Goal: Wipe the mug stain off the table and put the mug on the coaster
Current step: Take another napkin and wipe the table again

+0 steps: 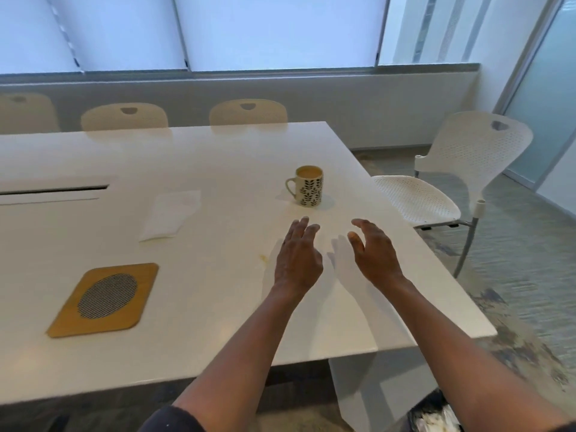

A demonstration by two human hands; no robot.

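Observation:
A cream mug with a dark leaf pattern stands upright on the white table, filled with light brown drink, its handle pointing left. A small brownish stain marks the table just left of my left hand. My right hand hovers beside the left one; both are open, empty, and a short way nearer than the mug. A folded white napkin lies left of the mug. The wooden coaster with a dark mesh oval sits at the near left.
A white perforated chair stands off the table's right edge. Several beige chairs line the far side under the windows. A cable slot is cut in the table at the left. The near table edge runs below my forearms.

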